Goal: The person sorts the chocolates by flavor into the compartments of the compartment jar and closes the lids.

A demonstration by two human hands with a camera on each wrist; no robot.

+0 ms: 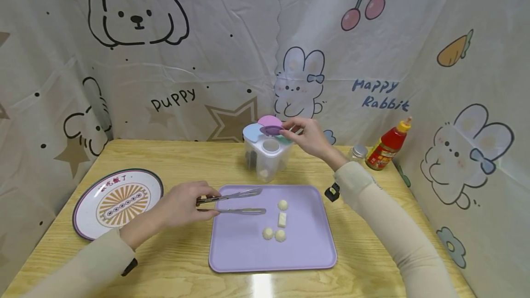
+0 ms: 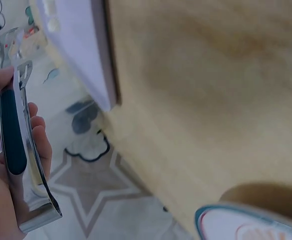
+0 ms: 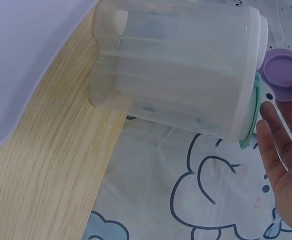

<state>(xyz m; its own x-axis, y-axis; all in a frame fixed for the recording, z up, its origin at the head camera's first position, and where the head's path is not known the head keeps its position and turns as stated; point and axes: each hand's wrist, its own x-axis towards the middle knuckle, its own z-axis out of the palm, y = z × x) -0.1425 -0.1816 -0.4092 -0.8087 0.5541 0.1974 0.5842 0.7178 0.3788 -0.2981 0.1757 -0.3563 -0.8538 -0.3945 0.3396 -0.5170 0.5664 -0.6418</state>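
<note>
My left hand (image 1: 186, 203) grips metal tongs (image 1: 242, 211), their arms spread apart over the left side of a lilac tray (image 1: 236, 254). Three round whitish pieces (image 1: 283, 204) and one whitish block (image 1: 282, 219) lie on that tray. Behind it stands a clear container (image 1: 267, 164) with a white top; blue (image 1: 252, 131), pink (image 1: 269, 120) and green (image 1: 285, 140) lids show on it, and its front round opening is uncovered. Over that opening my right hand (image 1: 310, 137) pinches a purple lid (image 3: 284, 72) at the edge; a whitish piece (image 3: 120, 22) shows inside the container.
A printed oval plate (image 1: 89, 206) lies to the left. At the back right stand a red sauce bottle (image 1: 387, 148) with a yellow cap and a small jar (image 1: 358, 151) with a grey lid. Patterned cloth (image 1: 232, 59) surrounds the wooden table on three sides.
</note>
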